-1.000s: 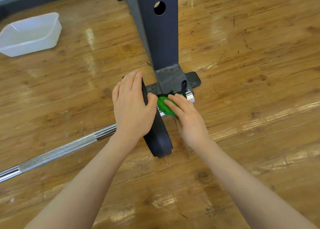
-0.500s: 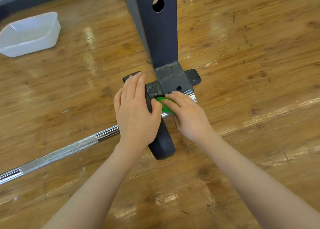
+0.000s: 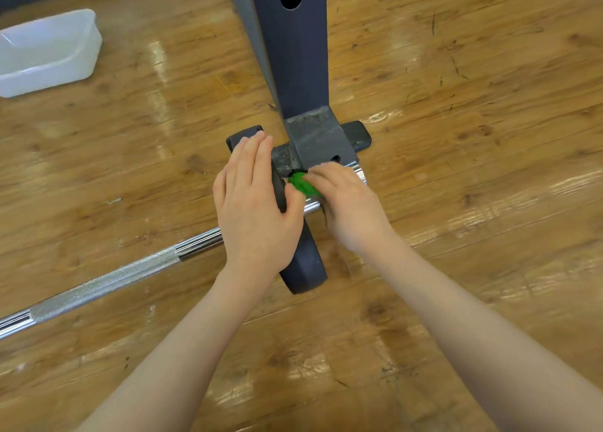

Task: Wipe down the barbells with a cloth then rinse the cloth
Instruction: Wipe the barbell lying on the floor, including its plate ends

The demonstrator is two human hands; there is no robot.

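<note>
A chrome barbell (image 3: pixel 107 280) lies on the wooden floor, running from the lower left up to its sleeve end (image 3: pixel 357 170) beside a rack post. A dark weight plate (image 3: pixel 305 265) stands on edge on the sleeve. My left hand (image 3: pixel 256 209) rests flat over the plate's top, fingers straight, thumb on the plate's right face. My right hand (image 3: pixel 346 203) grips a green cloth (image 3: pixel 301 185) and presses it onto the sleeve just right of the plate. Most of the cloth is hidden under that hand.
A dark steel rack post (image 3: pixel 293 56) rises from a foot plate (image 3: pixel 355 134) directly behind the sleeve. A white translucent plastic tub (image 3: pixel 49 53) sits on the floor at the far left. Wooden floor surrounds everything.
My right hand with the cloth has slid along the sleeve toward the plate and is blurred with motion. My left hand has stayed on the plate.
</note>
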